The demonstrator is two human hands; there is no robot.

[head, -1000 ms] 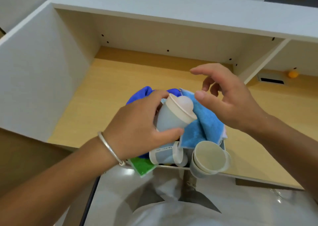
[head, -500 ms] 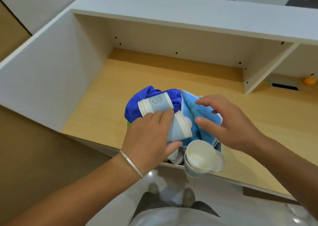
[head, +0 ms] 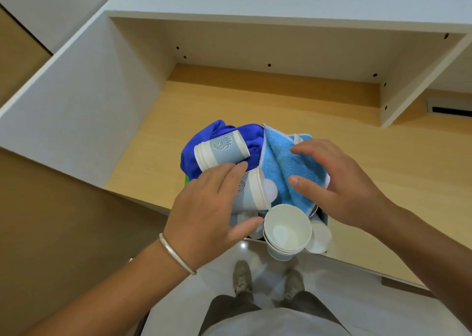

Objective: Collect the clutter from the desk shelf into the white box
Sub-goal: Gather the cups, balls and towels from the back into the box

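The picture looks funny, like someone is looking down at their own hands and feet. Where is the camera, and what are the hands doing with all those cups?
The camera sits on a person's head and looks down, so you see their own two hands and, lower down, their shoes. There is no machine here. On the wooden desk stands a box piled so full that you hardly see it. In the pile lie a dark blue cloth, a light blue towel and paper cups. The left hand has its grip on a lying cup with a cartoon print. The right hand rests, fingers spread, on the towel. Another printed cup lies on the dark cloth, and a stack of white cups leans at the front.
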